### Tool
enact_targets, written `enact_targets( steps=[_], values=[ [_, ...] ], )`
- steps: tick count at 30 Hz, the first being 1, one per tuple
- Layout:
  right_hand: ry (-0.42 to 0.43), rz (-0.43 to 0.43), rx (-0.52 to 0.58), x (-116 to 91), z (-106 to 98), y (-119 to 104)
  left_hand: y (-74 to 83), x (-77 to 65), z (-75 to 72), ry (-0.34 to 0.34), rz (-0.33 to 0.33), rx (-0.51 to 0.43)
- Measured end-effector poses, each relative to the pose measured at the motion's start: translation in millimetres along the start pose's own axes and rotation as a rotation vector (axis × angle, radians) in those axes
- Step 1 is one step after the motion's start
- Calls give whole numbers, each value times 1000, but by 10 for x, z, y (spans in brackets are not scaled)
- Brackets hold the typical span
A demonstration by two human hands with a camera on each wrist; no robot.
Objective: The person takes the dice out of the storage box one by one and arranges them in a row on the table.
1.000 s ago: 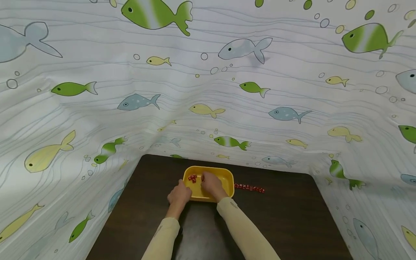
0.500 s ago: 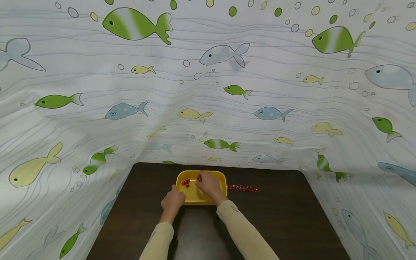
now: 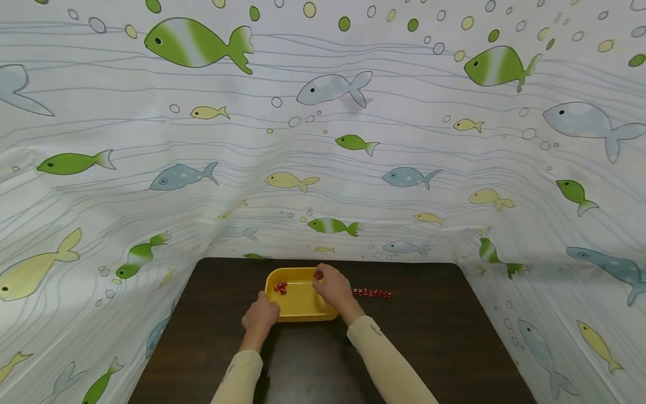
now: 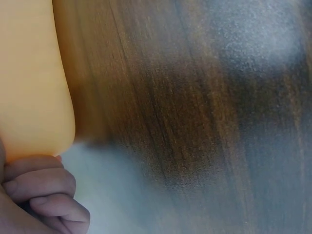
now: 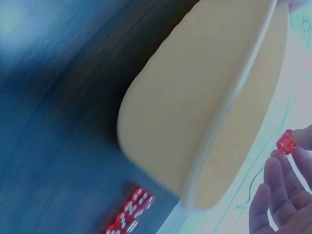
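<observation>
A yellow tray [image 3: 301,300] sits on the dark table, with several red dice [image 3: 280,288] grouped at its left end. My left hand [image 3: 261,315] grips the tray by its left front corner; in the left wrist view its fingers [image 4: 41,183] are curled against the tray's wall. Over the right end of the tray, my right hand [image 3: 334,286] pinches a red die [image 5: 286,142] between thumb and fingertips, above the rim. To the right of the tray lies a row of red dice [image 3: 372,293], its left end partly hidden by the right hand.
The dark wood table [image 3: 414,342] reaches back to a white fish-printed cloth [image 3: 282,140], which hangs behind it and along both sides. The row of dice lies close by the tray's right end.
My right hand has risen from inside the tray and moved right to its right end, carrying a die. The left hand keeps its hold on the tray. The head view has shifted.
</observation>
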State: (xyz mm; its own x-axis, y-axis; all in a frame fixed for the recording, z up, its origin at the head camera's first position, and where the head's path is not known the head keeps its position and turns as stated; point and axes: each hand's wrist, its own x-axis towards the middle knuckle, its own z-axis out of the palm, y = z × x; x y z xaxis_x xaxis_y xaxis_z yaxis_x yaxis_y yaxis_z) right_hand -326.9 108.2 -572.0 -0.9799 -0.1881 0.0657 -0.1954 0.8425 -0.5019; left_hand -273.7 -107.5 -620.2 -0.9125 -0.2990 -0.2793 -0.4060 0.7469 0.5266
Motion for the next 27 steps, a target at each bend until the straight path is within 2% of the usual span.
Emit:
enact_targets(
  steps=[14, 19, 27],
  values=[
    [24, 88, 45, -137, -188, 322, 17, -42, -19, 2, 18, 0],
    [62, 102, 82, -186, -284, 436, 18, -41, -21, -3, 22, -3],
    [135, 134, 97, -230, -415, 742, 25, -11, 4, -3, 22, -1]
  ],
)
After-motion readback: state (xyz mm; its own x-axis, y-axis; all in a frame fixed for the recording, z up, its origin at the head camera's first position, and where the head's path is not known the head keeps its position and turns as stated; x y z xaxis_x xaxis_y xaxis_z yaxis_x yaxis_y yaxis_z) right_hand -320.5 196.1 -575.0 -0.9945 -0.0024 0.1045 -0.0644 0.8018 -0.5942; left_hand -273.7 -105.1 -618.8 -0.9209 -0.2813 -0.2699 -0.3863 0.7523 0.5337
